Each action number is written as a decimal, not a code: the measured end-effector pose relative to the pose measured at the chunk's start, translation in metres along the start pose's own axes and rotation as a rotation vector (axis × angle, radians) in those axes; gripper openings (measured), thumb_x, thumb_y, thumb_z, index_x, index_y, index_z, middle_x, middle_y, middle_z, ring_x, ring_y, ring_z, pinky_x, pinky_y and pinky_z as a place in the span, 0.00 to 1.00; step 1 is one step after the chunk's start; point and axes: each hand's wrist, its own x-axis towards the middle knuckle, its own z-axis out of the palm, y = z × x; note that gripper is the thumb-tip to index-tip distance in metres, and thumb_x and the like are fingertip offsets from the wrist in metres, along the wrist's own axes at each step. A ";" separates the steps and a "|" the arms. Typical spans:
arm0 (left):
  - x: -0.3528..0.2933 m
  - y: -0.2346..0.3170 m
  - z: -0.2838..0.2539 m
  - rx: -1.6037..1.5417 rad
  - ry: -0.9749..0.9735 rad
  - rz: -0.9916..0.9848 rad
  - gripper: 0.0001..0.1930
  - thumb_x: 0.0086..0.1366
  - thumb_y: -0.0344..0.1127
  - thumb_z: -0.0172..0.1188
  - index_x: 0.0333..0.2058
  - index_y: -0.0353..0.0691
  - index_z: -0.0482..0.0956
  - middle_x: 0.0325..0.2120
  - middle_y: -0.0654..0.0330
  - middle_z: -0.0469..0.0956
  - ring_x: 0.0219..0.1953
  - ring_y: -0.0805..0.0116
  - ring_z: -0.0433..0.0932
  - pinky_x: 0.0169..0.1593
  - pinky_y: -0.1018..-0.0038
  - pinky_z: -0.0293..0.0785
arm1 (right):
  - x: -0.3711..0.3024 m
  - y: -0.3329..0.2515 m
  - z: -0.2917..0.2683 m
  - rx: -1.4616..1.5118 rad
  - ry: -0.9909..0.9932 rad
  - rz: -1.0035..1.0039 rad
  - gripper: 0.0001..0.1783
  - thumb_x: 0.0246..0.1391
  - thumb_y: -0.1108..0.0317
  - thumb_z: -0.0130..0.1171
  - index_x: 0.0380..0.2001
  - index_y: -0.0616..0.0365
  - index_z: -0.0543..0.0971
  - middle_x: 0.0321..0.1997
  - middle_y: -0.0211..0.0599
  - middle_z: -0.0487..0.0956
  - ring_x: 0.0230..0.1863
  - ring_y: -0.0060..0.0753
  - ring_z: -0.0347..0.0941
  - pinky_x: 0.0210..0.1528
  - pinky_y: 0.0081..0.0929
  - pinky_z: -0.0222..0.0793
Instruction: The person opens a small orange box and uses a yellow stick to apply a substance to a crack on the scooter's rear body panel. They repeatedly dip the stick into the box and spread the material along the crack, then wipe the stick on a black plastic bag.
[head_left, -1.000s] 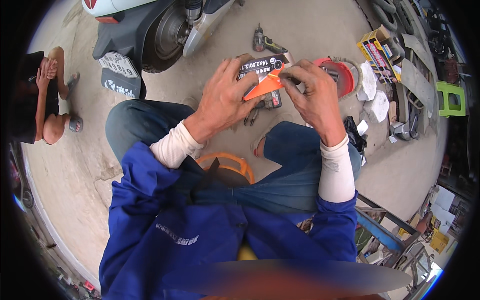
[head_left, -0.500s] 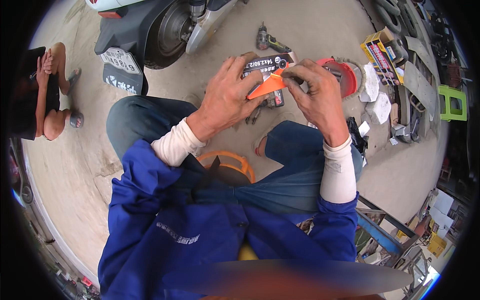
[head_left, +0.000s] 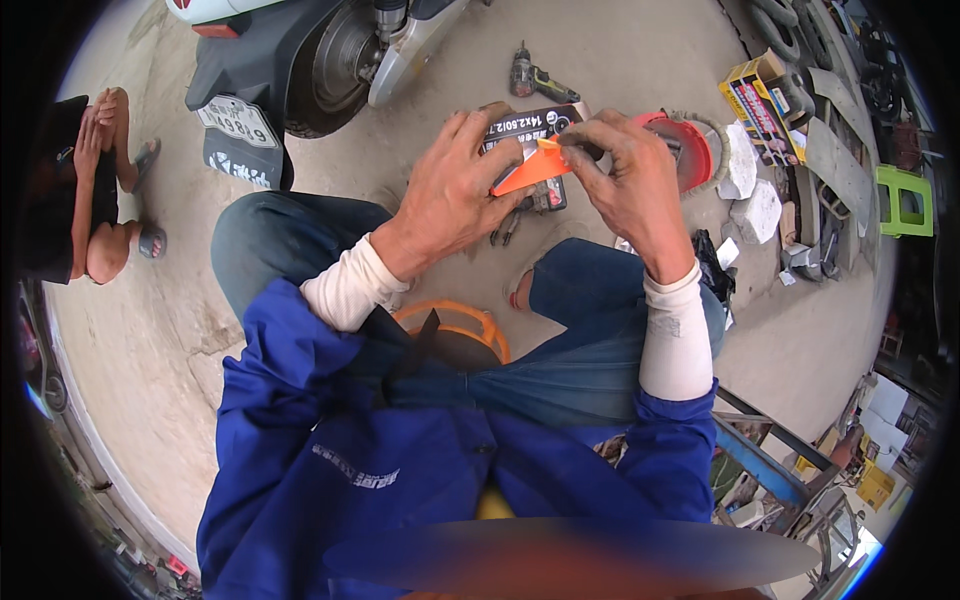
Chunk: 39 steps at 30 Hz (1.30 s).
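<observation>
My left hand (head_left: 447, 195) is wrapped around a small black and orange cardboard box (head_left: 530, 174), held up in front of my knees. The box's printed black side faces away and its orange side is toward me. At the box's right end, the thumb and fingers of my right hand (head_left: 632, 185) are closed together at a small orange flap. Whether those fingertips hold the flap or something inside the box is hidden. Beneath the box on the floor lies a dark and red tool (head_left: 549, 196), partly covered by my hands.
A cordless drill (head_left: 537, 80) lies beyond my hands. To the right are a red basin (head_left: 702, 150), white blocks (head_left: 757, 214), a yellow carton (head_left: 762, 115) and a green stool (head_left: 905, 202). A scooter's rear wheel (head_left: 345, 70) stands far left; a seated person (head_left: 85, 195) is at left.
My right fingertips have shifted slightly left at the box's end, and the round dark detail seen there is now covered. My left hand keeps its hold on the box.
</observation>
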 end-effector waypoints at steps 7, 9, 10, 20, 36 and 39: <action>0.000 0.003 -0.001 -0.009 -0.004 0.001 0.19 0.52 0.33 0.81 0.39 0.37 0.80 0.57 0.46 0.77 0.52 0.44 0.78 0.55 0.56 0.77 | 0.002 0.003 -0.003 -0.015 -0.021 -0.017 0.09 0.58 0.67 0.68 0.40 0.56 0.89 0.41 0.39 0.85 0.39 0.50 0.83 0.41 0.44 0.77; 0.000 0.001 -0.001 -0.006 -0.008 0.001 0.19 0.52 0.33 0.81 0.39 0.37 0.80 0.57 0.46 0.77 0.52 0.44 0.78 0.55 0.56 0.77 | 0.000 0.002 -0.002 -0.052 -0.004 -0.021 0.08 0.57 0.67 0.69 0.39 0.56 0.89 0.41 0.39 0.85 0.39 0.50 0.83 0.42 0.44 0.77; -0.001 0.001 -0.001 -0.005 -0.009 0.001 0.19 0.52 0.33 0.81 0.39 0.37 0.80 0.57 0.46 0.77 0.52 0.45 0.78 0.54 0.56 0.77 | -0.004 0.005 -0.002 -0.069 -0.002 -0.024 0.08 0.56 0.67 0.69 0.39 0.55 0.89 0.41 0.39 0.85 0.40 0.50 0.83 0.42 0.44 0.77; 0.000 0.003 0.000 0.001 -0.006 -0.013 0.19 0.51 0.32 0.81 0.39 0.38 0.80 0.57 0.46 0.77 0.53 0.44 0.78 0.54 0.56 0.77 | 0.000 0.002 -0.002 -0.034 -0.024 -0.040 0.09 0.56 0.68 0.69 0.40 0.55 0.89 0.41 0.38 0.85 0.41 0.49 0.82 0.43 0.43 0.78; 0.000 0.001 0.000 0.006 0.001 0.000 0.20 0.52 0.33 0.81 0.40 0.37 0.80 0.56 0.47 0.78 0.52 0.45 0.78 0.55 0.56 0.78 | 0.002 0.002 0.000 -0.026 -0.029 -0.045 0.08 0.56 0.67 0.69 0.39 0.55 0.89 0.40 0.39 0.85 0.41 0.50 0.82 0.43 0.42 0.77; 0.001 0.005 0.000 0.005 -0.009 -0.007 0.20 0.52 0.33 0.81 0.40 0.38 0.80 0.57 0.47 0.77 0.53 0.45 0.78 0.55 0.56 0.78 | 0.000 0.004 -0.007 -0.054 -0.036 -0.022 0.09 0.56 0.68 0.69 0.40 0.55 0.89 0.40 0.39 0.85 0.41 0.50 0.82 0.43 0.42 0.78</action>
